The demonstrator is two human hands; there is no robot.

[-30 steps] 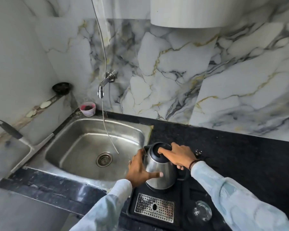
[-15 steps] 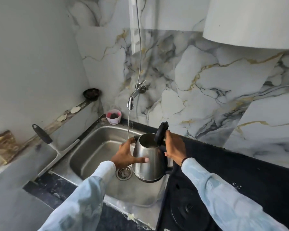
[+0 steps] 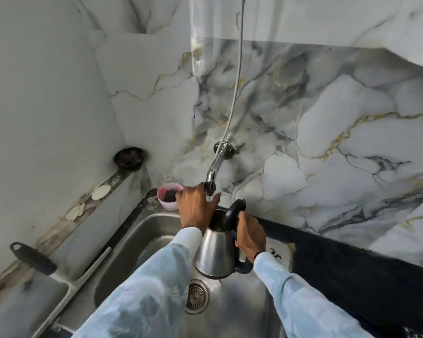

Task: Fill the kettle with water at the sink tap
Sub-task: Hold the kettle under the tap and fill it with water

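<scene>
- We have the sink [image 3: 254,313], a steel basin set into the dark counter, lying under both of our arms, with its drain [image 3: 197,298] near the middle; we see no pool of water in it.
- We hold the kettle [image 3: 215,254] in the air above the basin, upright or close to it, with its lid [image 3: 233,214] flipped up, so the mouth is open and ready to take water.
- Our right hand [image 3: 250,236] is closed around the kettle's black handle and carries its whole weight.
- Our left hand [image 3: 197,206] reaches up to the end of the tap [image 3: 214,170], fingers curled about the spout tip; whether it grips a valve or only touches the spout we cannot tell.
- The kettle's mouth sits just below and slightly to the right of the tap outlet.
- We can make out only a thin thread or drip under the outlet, no real stream, and the kettle's inside looks dark, so its water level is hidden.
- We judge the carrying and lid-opening done; opening the tap, filling, and shutting it off are left.
</scene>
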